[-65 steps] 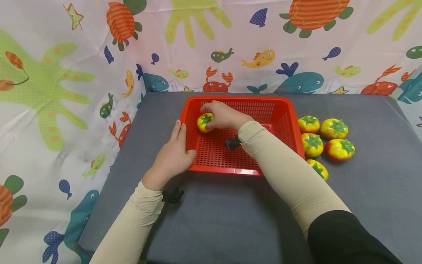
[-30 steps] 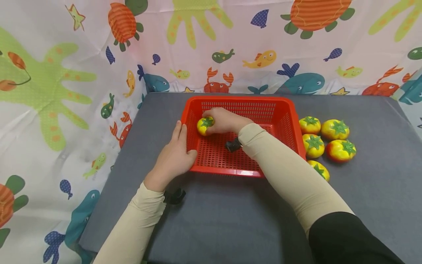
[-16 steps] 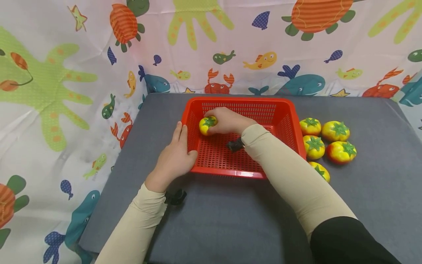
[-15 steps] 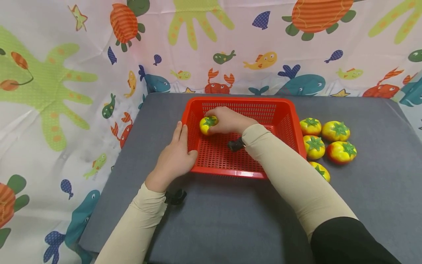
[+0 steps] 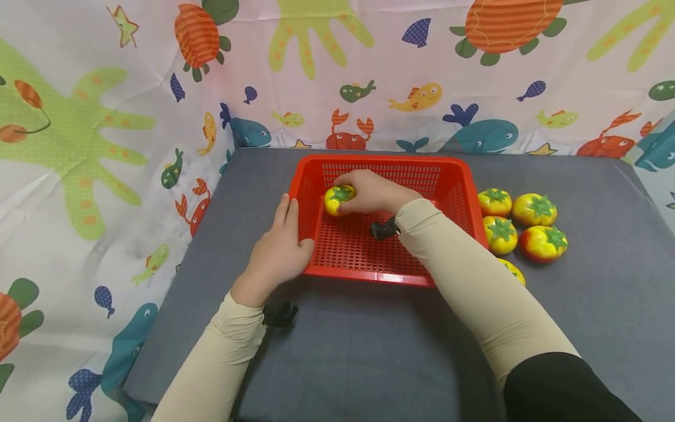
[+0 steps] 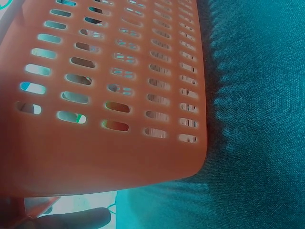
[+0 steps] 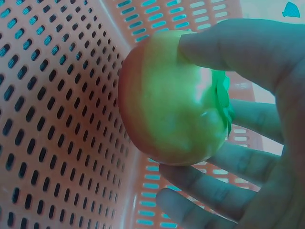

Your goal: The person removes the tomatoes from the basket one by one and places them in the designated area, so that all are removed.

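In the head view, my right hand [image 5: 372, 192] reaches into the red plastic basket [image 5: 385, 276] and grips a yellow persimmon [image 5: 333, 202] by its sides. The right wrist view shows that persimmon [image 7: 176, 105] with thumb and fingers around it, its green leafy top towards the palm and its red underside towards the basket floor [image 7: 57, 129]. It hangs close to the floor; whether it touches cannot be told. My left hand [image 5: 274, 249] rests on the basket's left side with straight fingers against it. Mostly basket wall [image 6: 109, 157] fills the left wrist view, with one finger visible at the bottom.
Several more persimmons [image 5: 544, 243] sit on the grey table [image 5: 348, 351] just right of the basket; the nearest is partly hidden by the right sleeve [image 5: 474, 293]. A curtain [image 5: 316, 94] printed with sea animals hangs behind and to the left.
The right hand has shifted slightly to the right with the persimmon, away from the basket's left wall. The left hand has stayed in place on the basket.
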A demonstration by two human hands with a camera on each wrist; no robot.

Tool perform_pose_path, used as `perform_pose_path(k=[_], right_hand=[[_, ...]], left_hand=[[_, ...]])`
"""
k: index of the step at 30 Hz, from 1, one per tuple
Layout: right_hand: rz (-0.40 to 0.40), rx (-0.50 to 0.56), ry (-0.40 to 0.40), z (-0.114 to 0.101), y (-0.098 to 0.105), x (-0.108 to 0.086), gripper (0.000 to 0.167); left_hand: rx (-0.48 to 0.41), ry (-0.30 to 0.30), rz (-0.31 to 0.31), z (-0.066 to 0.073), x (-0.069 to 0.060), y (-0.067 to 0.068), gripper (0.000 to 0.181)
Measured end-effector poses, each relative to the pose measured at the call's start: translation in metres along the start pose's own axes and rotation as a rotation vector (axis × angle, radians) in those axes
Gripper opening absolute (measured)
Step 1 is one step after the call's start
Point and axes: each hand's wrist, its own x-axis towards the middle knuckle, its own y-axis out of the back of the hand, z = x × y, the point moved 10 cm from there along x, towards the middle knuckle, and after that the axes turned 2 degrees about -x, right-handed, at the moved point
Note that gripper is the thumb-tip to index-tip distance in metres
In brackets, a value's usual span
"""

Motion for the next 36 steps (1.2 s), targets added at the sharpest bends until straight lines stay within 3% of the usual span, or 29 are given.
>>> perform_pose_path(k=[10, 26, 36], right_hand=[[0.009, 0.034, -0.05, 0.009, 0.008, -0.011, 0.059], [0.003, 0.05, -0.091, 0.018, 0.007, -0.027, 0.062], [0.021, 0.066, -0.096, 0.015, 0.009, -0.037, 0.062]], left_hand=[[0.048, -0.009, 0.036, 0.005, 0.002, 0.001, 0.084], [0.071, 0.005, 0.034, 0.005, 0.003, -0.003, 0.086], [0.077, 0.013, 0.034, 0.003, 0.002, 0.001, 0.086]])
